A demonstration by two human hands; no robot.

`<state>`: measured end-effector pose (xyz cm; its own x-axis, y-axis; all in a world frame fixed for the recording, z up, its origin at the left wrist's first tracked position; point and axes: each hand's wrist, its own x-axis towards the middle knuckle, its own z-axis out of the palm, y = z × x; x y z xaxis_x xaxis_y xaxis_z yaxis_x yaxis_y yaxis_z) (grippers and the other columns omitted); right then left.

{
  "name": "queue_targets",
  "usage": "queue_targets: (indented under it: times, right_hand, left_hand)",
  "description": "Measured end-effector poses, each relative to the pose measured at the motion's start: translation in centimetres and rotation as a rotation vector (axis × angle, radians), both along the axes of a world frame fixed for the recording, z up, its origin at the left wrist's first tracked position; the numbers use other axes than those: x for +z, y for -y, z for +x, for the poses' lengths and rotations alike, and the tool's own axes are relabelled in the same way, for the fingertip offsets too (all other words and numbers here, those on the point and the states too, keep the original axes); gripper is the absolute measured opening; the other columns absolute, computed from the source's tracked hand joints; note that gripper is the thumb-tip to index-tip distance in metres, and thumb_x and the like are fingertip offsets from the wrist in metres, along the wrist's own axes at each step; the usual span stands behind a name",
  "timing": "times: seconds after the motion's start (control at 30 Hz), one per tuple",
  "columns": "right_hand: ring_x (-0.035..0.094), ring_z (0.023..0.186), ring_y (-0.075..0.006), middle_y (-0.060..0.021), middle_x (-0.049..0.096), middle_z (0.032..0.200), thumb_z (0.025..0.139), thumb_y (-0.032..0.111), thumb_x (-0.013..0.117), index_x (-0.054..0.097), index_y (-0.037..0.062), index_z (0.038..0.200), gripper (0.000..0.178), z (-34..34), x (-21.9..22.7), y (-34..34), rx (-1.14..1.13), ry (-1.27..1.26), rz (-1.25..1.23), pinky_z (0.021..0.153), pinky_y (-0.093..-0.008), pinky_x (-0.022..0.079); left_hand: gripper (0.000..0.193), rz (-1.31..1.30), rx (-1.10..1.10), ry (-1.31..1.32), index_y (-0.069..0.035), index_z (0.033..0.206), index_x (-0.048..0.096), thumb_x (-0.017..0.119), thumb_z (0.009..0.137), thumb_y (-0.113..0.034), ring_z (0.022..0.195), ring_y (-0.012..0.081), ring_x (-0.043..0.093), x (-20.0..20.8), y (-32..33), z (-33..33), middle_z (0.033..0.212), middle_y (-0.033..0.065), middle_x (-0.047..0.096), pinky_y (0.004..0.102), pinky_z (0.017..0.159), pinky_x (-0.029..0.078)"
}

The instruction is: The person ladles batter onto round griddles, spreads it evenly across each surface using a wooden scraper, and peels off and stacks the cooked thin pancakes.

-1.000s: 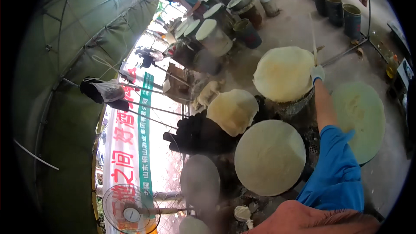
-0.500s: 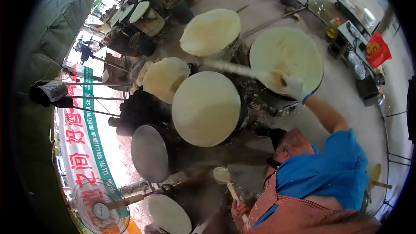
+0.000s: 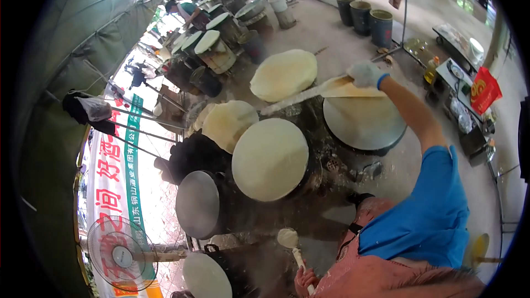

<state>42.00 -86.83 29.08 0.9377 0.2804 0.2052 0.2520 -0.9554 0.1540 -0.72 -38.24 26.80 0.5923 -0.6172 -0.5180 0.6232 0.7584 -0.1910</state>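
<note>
My right hand (image 3: 366,74), in a pale glove, is closed at the far edge of the right-hand griddle (image 3: 364,127). From it a long, pale flat stick (image 3: 298,99) reaches left. A thin pale-yellow flatbread (image 3: 353,89) shows at the griddle's far side below the glove; whether the fingers also pinch it I cannot tell. The griddle's nearer surface looks grey and bare. Low in the view my left hand (image 3: 305,281) is wrapped round the handle of a ladle (image 3: 287,238), its round head coated with pale batter.
Other round griddles stand close by: one with a pale sheet (image 3: 270,160), a bare grey one (image 3: 197,204), and another pale one (image 3: 207,277). A far flatbread (image 3: 284,75) lies beyond. A fan (image 3: 122,256) and a red bag (image 3: 485,89) flank the area. A person (image 3: 190,14) is far off.
My right hand has moved from over the right-hand griddle to its far edge. The flatbread that covered the griddle is now peeled back there. The view has tilted up; my left hand keeps the ladle.
</note>
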Motion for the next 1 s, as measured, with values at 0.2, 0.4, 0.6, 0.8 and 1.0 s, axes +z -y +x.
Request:
queue_targets:
  times: [0.2,0.4,0.6,0.8,1.0]
  right_hand:
    - [0.067,0.074,-0.0350,-0.0223,0.067,0.078,0.069,0.014,0.059,0.070,0.0027,0.079,0.019,13.0,13.2,-4.1,0.159,0.062,-0.043,0.066,-0.0451,0.053]
    - [0.065,0.054,-0.0257,-0.0179,0.067,0.068,0.074,0.011,0.057,0.071,0.0003,0.082,0.020,25.7,20.5,-5.4,0.002,0.035,0.477,0.045,-0.0400,0.049]
    - [0.060,0.045,-0.0265,-0.0140,0.061,0.055,0.084,0.020,0.053,0.063,-0.0031,0.067,0.030,37.4,5.4,6.4,-0.163,0.070,1.030,0.038,-0.0402,0.044]
    - [0.057,0.043,-0.0234,-0.0139,0.062,0.063,0.079,0.018,0.056,0.066,0.0004,0.083,0.021,36.2,-15.7,-7.8,-0.430,0.109,2.032,0.038,-0.0393,0.042]
    - [0.062,0.056,-0.0225,-0.0084,0.059,0.062,0.084,0.019,0.054,0.062,-0.0033,0.112,0.036,41.3,-26.0,0.9,-0.907,0.278,1.260,0.052,-0.0349,0.049]
  left_hand:
    - [0.045,-0.028,0.186,-0.009,-0.003,0.135,0.042,0.045,0.102,-0.033,0.081,0.0160,0.060,-5.4,1.5,1.1,0.096,0.0129,0.059,0.0292,0.073,0.049]
    - [0.041,-0.007,0.310,0.004,-0.003,0.129,0.044,0.045,0.101,-0.033,0.076,0.0152,0.057,-6.3,4.2,4.9,0.090,0.0110,0.056,0.0282,0.068,0.047]
    - [0.037,0.046,0.405,0.040,-0.004,0.123,0.046,0.046,0.101,-0.034,0.070,0.0143,0.053,-7.1,6.9,7.5,0.084,0.0092,0.052,0.0272,0.063,0.044]
    - [0.034,0.201,0.603,-0.049,-0.004,0.117,0.048,0.046,0.101,-0.034,0.065,0.0134,0.050,-7.2,9.8,10.7,0.079,0.0073,0.048,0.0263,0.057,0.042]
    - [0.032,0.250,0.627,-0.053,-0.004,0.111,0.050,0.046,0.101,-0.034,0.060,0.0126,0.046,-6.9,12.4,13.3,0.073,0.0055,0.044,0.0253,0.052,0.040]
